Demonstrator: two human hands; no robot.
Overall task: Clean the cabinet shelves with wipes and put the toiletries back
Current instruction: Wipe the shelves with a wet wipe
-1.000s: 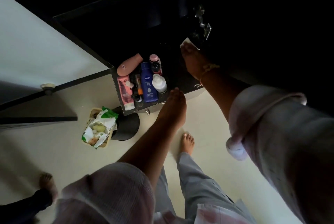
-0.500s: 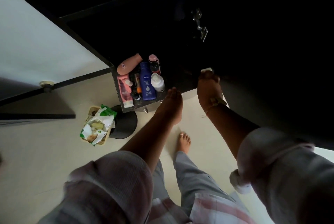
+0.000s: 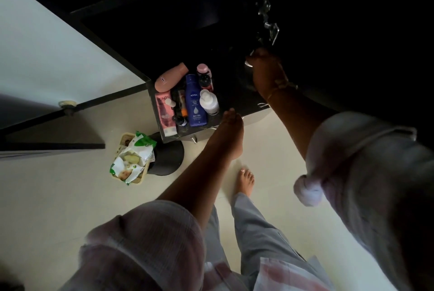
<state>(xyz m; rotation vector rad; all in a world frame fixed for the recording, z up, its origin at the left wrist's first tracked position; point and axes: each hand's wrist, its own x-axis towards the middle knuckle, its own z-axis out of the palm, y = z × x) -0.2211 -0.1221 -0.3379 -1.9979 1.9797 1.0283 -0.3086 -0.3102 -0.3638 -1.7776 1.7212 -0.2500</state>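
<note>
Dark cabinet shelf (image 3: 234,93), low above a pale floor. Toiletries crowd its front left corner: a pink Pond's tube (image 3: 164,114) along the left edge, a pink bottle (image 3: 172,77) slanted behind it, and a blue Nivea bottle (image 3: 195,103) in the middle. A white bottle (image 3: 209,103) touches the blue one's right side, and a small dark bottle with a pink cap (image 3: 204,74) sits behind. Toward the shelf's dim right back, a white wipe (image 3: 249,64) seems bunched in the right hand (image 3: 266,70). A green-and-white wipes pack (image 3: 132,159) lies crumpled in a small basket (image 3: 125,138) on the floor.
</note>
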